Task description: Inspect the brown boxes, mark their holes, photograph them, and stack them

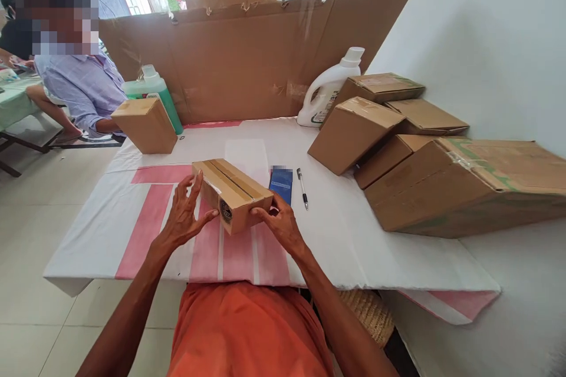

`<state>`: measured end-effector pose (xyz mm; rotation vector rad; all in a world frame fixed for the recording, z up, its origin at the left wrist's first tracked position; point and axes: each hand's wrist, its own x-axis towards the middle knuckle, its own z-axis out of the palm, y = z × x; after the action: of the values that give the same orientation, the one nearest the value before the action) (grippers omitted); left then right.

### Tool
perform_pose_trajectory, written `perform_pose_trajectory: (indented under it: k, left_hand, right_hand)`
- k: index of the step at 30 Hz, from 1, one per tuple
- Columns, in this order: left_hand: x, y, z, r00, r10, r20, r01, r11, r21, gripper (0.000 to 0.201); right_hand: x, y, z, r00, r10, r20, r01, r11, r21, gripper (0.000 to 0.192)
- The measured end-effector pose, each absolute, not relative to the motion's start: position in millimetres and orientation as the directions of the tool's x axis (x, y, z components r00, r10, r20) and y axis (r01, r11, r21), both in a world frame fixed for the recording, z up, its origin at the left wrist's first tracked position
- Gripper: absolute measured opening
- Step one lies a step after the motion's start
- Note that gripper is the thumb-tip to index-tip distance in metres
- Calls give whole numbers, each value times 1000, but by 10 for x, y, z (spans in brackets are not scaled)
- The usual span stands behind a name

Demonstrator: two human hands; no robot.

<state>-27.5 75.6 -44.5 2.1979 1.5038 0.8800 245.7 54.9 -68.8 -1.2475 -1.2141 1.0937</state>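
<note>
The box [230, 193], taped shut, sits on the table [354, 230] before the person. The left hand [183, 219] rests against its near left end, fingers spread and loose; the right hand [280, 225] grips its near right corner. A blue card [282, 185] and pen [302, 188] lie just right of it.
</note>
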Motion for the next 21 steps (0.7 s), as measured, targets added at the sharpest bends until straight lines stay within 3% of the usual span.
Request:
perform_pose_trajectory:
  k: [5, 9, 12, 14, 18, 21]
  left_hand:
    - [-111, 983, 47, 423, 842, 336, 668, -540, 513, 67]
    - [150, 766, 222, 243, 907, 343, 730, -404, 551, 56]
    - [323, 478, 229, 84, 937, 338, 762, -279, 584, 53]
    - [394, 301, 245, 8, 941, 339, 776, -219, 591, 51]
    - [424, 96, 340, -32, 953, 303, 757, -175, 630, 52]
    - [423, 110, 337, -40, 966, 254, 692, -156, 705, 45]
  right_hand:
    - [2591, 812, -250, 94, 991, 91, -33, 95, -995, 65]
    - [2540, 830, -97, 97, 989, 107, -154, 121, -981, 85]
    - [2387, 673, -133, 84, 990, 114, -128, 124, -984, 110]
    - [2273, 513, -156, 28, 996, 82, -119, 85, -989, 113]
    - [2149, 241, -71, -216, 973, 83, -229, 32, -973, 74]
    - [2152, 190, -11, -218, 973, 77, -276, 14, -961, 53]
